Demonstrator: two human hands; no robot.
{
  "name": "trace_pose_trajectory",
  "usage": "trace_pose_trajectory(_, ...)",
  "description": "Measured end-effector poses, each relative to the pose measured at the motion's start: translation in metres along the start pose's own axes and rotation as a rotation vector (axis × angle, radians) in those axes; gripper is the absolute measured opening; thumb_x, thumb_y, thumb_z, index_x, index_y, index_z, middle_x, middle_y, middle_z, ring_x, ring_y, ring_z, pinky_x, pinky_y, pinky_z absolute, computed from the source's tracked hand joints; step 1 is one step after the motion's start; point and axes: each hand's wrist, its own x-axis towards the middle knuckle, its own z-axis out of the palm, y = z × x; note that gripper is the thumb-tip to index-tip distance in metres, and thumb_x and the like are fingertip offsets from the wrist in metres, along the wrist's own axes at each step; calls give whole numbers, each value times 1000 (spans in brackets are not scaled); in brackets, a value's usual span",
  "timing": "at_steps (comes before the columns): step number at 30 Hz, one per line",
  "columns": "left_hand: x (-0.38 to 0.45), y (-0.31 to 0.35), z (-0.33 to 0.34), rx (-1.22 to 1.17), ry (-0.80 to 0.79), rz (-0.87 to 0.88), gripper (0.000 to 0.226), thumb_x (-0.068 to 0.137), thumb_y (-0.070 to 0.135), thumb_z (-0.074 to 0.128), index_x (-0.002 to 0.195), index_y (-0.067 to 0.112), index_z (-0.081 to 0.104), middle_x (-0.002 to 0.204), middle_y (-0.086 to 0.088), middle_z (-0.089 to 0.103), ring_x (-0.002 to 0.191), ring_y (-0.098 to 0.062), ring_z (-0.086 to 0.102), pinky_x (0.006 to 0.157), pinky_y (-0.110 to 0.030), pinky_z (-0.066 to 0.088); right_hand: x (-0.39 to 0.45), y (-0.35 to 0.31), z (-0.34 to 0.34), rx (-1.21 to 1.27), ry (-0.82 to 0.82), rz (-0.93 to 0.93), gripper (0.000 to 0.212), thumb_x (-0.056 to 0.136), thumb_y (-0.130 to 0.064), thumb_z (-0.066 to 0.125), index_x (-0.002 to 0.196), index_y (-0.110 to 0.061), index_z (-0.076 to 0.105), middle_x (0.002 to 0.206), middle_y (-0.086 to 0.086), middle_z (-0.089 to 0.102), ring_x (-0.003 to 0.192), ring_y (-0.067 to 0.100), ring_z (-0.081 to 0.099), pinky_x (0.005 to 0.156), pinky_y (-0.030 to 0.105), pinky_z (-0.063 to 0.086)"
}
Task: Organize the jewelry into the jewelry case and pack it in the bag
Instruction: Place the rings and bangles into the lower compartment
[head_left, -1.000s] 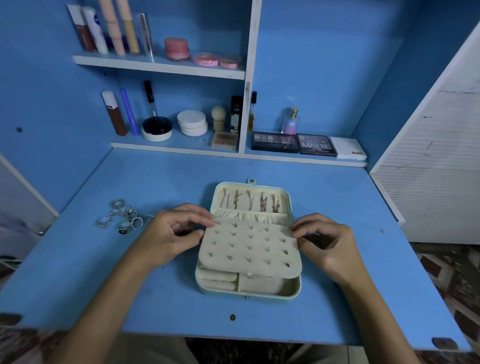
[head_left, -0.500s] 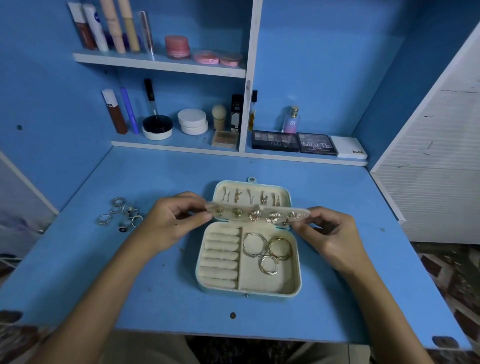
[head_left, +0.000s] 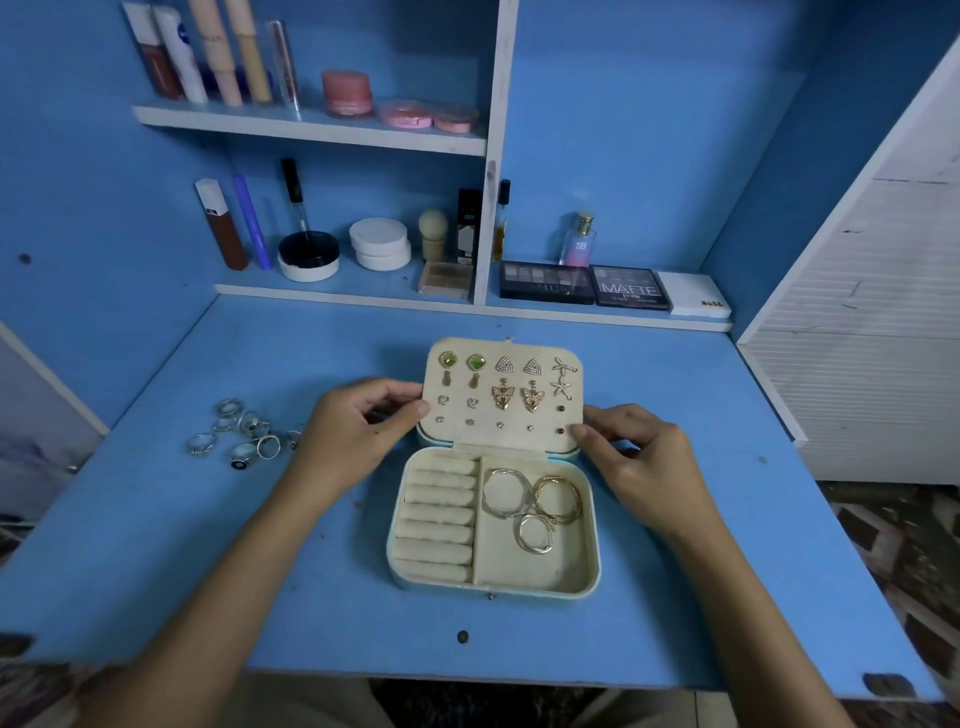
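A pale teal jewelry case (head_left: 596, 566) lies open mid-desk. Its beige earring flap (head_left: 457, 431) is turned back over the lid, showing several pairs of earrings (head_left: 503, 396). My left hand (head_left: 358, 431) pinches the flap's left edge; my right hand (head_left: 631, 457) touches its right lower corner with thumb and fingertips. Below, the tray has empty ring rolls (head_left: 436, 519) on the left and three gold hoops (head_left: 535, 506) on the right. Several loose silver rings (head_left: 244, 431) lie on the desk left of my left hand.
The blue desk (head_left: 208, 545) ends in a front edge near me. Shelves behind hold cosmetics: tubes (head_left: 208, 52), pink jars (head_left: 347, 92), white compacts (head_left: 379, 243), a perfume bottle (head_left: 579, 241), eyeshadow palettes (head_left: 545, 283). A white cabinet (head_left: 872, 338) stands at right.
Both hands lifted the earring flap off the tray and swung it up and back over the lid, exposing the ring rolls, the hoops and the earring fronts.
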Motion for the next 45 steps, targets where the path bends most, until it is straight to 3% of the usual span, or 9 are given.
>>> trace_pose_trajectory(5, -6, 1, 8, 186, 111, 100, 16, 85, 19, 76, 101, 17, 79, 88, 9, 74, 81, -9, 68, 73, -14, 50, -3, 2, 4, -17, 34, 53, 18, 91, -20, 71, 108, -20, 78, 95, -2, 70, 80, 5, 66, 70, 9, 47)
trace_pose_trajectory(14, -10, 7, 7, 215, 130, 103, 10, 84, 20, 77, 93, 19, 80, 87, 15, 75, 80, 1, 68, 72, -7, 49, 0, -2, 3, -95, 65, 73, 15, 90, -22, 73, 103, -22, 79, 92, -14, 74, 80, -5, 64, 68, 5, 46)
trace_pose_trajectory(21, -8, 24, -15, 277, 145, 154, 6, 84, 14, 76, 81, 19, 78, 77, 19, 71, 77, 0, 66, 67, -7, 46, 11, -28, 18, -224, 134, -116, 19, 89, -18, 70, 83, -36, 71, 86, -15, 70, 80, -2, 61, 64, 7, 43)
trace_pose_trajectory(25, -7, 37, -49, 322, 175, 182, 8, 85, 16, 75, 79, 21, 76, 79, 14, 71, 77, -4, 64, 64, -7, 43, 21, -50, 38, -261, 107, -221, 8, 89, -21, 70, 88, -26, 76, 87, -12, 69, 79, 1, 61, 66, 8, 43)
trace_pose_trajectory(32, -3, 22, -117, 465, 220, 52, 8, 84, 19, 76, 78, 23, 75, 71, 29, 61, 68, -13, 56, 60, -6, 38, 34, -89, 91, -268, -30, -358, 9, 89, -21, 71, 94, -21, 78, 87, -12, 69, 71, 3, 60, 70, 2, 39)
trace_pose_trajectory(36, -9, 3, -138, 529, 212, -41, 9, 85, 19, 75, 77, 22, 75, 65, 18, 61, 55, -4, 51, 52, -6, 36, 36, -104, 122, -315, -143, -429, 8, 88, -18, 71, 90, -18, 79, 86, -7, 72, 63, 2, 56, 68, -1, 36)
trace_pose_trajectory(40, -13, -12, -149, 594, 173, -106, 10, 86, 27, 73, 79, 22, 76, 84, 8, 69, 61, -2, 55, 58, -11, 36, 37, -113, 154, -385, -315, -399, 12, 91, -18, 66, 88, -17, 78, 87, -7, 73, 64, -4, 54, 65, -1, 37)
trace_pose_trajectory(42, -15, -17, -150, 613, 157, -122, 13, 87, 32, 72, 80, 21, 77, 85, 7, 69, 64, 0, 54, 60, -15, 37, 35, -117, 168, -428, -399, -370, 15, 93, -19, 63, 91, -16, 78, 87, -8, 71, 69, 0, 56, 67, 3, 41)
trace_pose_trajectory(45, -18, -17, -148, 583, 143, -131, 19, 88, 35, 72, 73, 24, 73, 81, 10, 67, 60, 4, 54, 58, -15, 34, 32, -121, 183, -490, -508, -312, 17, 93, -19, 62, 92, -12, 78, 91, 0, 74, 85, 15, 64, 81, 28, 53)
